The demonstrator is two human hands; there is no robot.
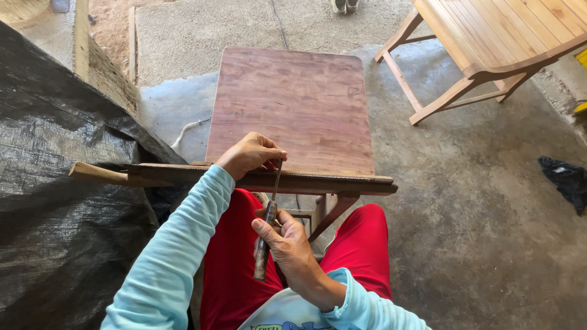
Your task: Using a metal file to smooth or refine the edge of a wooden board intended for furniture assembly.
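Across the near edge of a small reddish-brown wooden table (293,104) lies a long dark saw blade (263,177) with a pale wooden handle (98,174), resting flat along the table's front rim above the person's red-trousered lap (232,269). The left hand (249,154), in a light blue sleeve, presses down on the blade near its middle, fingers curled over its upper edge and closed on the tip of a slim metal file (272,198). The file runs from that hand back toward the body, crossing the blade's toothed edge at a steep angle. The right hand (287,244) is wrapped firmly around the file's worn wooden grip (262,256), thumb lying along the top, held just below the table edge between the knees.

To the left, a black woven plastic sheet (55,201) covers a sloping heap beside the person. The floor (477,232) is grey concrete. At upper right stands a pale slatted wooden folding chair (489,36), well apart from the table, and a dark crumpled cloth (565,180) lies at the right edge of the floor.
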